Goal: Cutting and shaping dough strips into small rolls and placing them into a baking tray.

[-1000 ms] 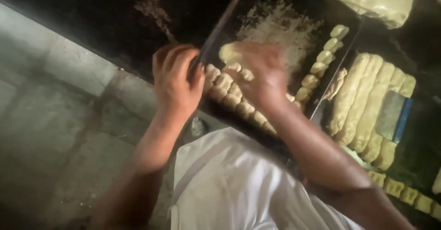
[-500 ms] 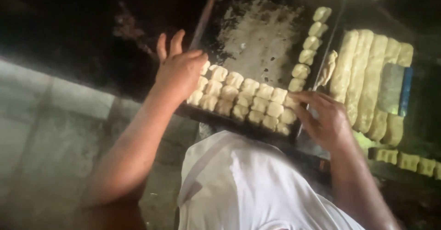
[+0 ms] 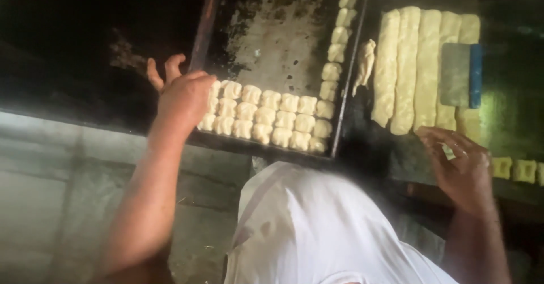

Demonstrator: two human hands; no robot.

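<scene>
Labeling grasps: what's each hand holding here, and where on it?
The left hand rests on the left edge of the dark baking tray by the dough pieces; a closed grip cannot be told. The right hand holds nothing, fingers spread near the dough strips.
</scene>
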